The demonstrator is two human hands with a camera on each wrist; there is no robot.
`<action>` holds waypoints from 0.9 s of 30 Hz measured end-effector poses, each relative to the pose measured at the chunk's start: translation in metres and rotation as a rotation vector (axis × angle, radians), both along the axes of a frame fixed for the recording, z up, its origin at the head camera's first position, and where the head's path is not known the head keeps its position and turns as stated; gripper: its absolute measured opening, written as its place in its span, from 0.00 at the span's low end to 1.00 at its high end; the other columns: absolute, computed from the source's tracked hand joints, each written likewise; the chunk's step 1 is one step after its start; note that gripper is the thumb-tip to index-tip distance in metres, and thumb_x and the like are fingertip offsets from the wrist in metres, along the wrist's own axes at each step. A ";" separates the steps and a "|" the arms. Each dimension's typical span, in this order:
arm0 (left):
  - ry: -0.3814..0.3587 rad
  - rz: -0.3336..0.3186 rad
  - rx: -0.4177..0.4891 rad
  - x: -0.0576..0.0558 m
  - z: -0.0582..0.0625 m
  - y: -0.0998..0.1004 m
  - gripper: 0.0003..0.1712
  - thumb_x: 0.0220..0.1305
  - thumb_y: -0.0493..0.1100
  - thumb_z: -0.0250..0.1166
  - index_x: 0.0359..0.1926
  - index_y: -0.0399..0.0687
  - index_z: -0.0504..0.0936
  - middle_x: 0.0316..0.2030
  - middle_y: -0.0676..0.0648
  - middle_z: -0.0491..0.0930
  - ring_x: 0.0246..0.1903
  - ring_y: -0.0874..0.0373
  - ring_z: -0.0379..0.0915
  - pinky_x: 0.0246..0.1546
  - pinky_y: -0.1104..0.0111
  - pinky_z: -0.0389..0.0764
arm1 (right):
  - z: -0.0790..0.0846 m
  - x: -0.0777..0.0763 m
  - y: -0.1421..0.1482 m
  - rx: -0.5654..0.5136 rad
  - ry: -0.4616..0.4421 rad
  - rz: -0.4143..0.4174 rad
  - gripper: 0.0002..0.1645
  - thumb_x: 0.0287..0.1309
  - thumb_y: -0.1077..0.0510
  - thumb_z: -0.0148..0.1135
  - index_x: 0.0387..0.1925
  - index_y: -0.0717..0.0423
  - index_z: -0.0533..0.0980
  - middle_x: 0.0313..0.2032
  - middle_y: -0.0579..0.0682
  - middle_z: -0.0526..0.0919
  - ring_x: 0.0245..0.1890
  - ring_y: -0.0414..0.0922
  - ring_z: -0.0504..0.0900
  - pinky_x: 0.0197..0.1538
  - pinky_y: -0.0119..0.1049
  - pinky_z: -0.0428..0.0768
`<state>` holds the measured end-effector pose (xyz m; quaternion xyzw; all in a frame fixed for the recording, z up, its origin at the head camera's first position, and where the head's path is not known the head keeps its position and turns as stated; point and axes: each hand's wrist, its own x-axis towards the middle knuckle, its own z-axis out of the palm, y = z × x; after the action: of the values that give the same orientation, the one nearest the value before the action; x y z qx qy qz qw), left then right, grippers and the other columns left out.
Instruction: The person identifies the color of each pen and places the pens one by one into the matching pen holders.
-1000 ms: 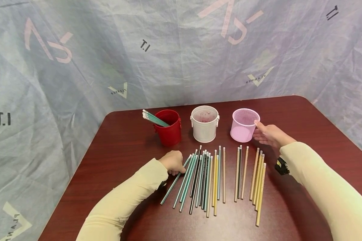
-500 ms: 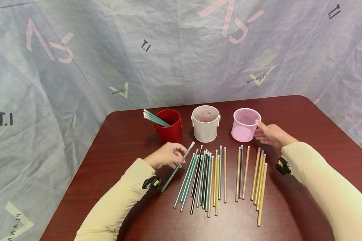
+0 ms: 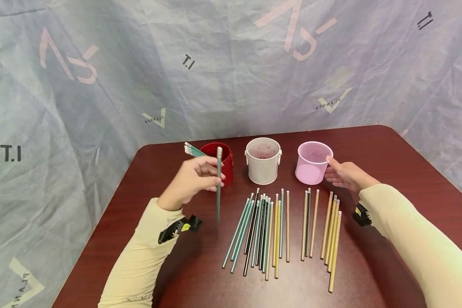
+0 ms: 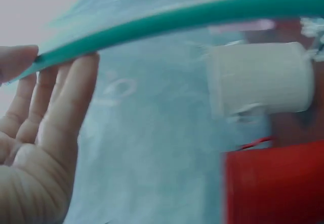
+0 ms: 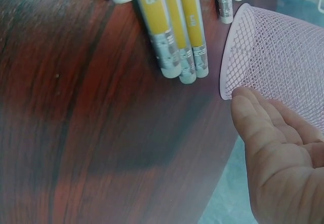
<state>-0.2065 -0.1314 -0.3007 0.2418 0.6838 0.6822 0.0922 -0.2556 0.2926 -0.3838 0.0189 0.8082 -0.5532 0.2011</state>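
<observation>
My left hand (image 3: 192,179) pinches a teal pencil (image 3: 218,205) between thumb and fingertips, its white eraser end up. It is raised in front of the red bucket (image 3: 227,173), where several teal pencils (image 3: 192,149) lean out over the left rim. In the left wrist view the held pencil (image 4: 177,21) crosses the top. At the right, my right hand (image 3: 346,175) rests against the side of the pink mesh cup (image 3: 309,171), thumb at the rim and fingers fairly straight. Between bucket and cup stands a white bucket (image 3: 262,170).
Teal, black, yellow and tan pencils lie loosely side by side on the dark red-brown table (image 3: 138,205), erasers pointing away from me. Several yellow pencils (image 3: 335,252) lie at the right end. A grey printed cloth (image 3: 223,94) hangs behind the table.
My left hand has lifted the teal pencil off the table at the row's left end, turned it upright and carried it toward the red bucket. My right hand stays at the pink cup.
</observation>
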 end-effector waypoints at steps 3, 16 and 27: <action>0.067 0.079 0.135 0.000 0.016 -0.006 0.23 0.51 0.17 0.57 0.40 0.46 0.80 0.28 0.47 0.83 0.26 0.56 0.82 0.29 0.64 0.84 | 0.001 -0.001 -0.001 0.000 -0.001 -0.001 0.52 0.70 0.35 0.22 0.64 0.86 0.46 0.63 0.80 0.52 0.65 0.69 0.55 0.66 0.55 0.59; 0.220 0.489 0.229 -0.003 0.031 -0.002 0.21 0.54 0.20 0.61 0.50 0.31 0.74 0.27 0.53 0.83 0.25 0.60 0.81 0.28 0.69 0.83 | -0.002 -0.015 0.014 -0.094 -0.220 0.101 0.61 0.63 0.26 0.25 0.66 0.82 0.43 0.54 0.66 0.75 0.46 0.41 0.79 0.57 0.38 0.74; 0.126 0.505 0.298 -0.017 0.027 -0.009 0.18 0.56 0.21 0.59 0.46 0.39 0.72 0.26 0.50 0.82 0.25 0.60 0.81 0.24 0.70 0.82 | 0.011 -0.020 0.014 -0.075 -0.244 0.128 0.63 0.61 0.25 0.24 0.65 0.84 0.42 0.48 0.60 0.78 0.43 0.40 0.79 0.53 0.36 0.76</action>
<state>-0.2233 -0.1405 -0.2732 0.1167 0.6192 0.7600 -0.1597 -0.2759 0.3065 -0.3731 0.0271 0.7559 -0.5628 0.3334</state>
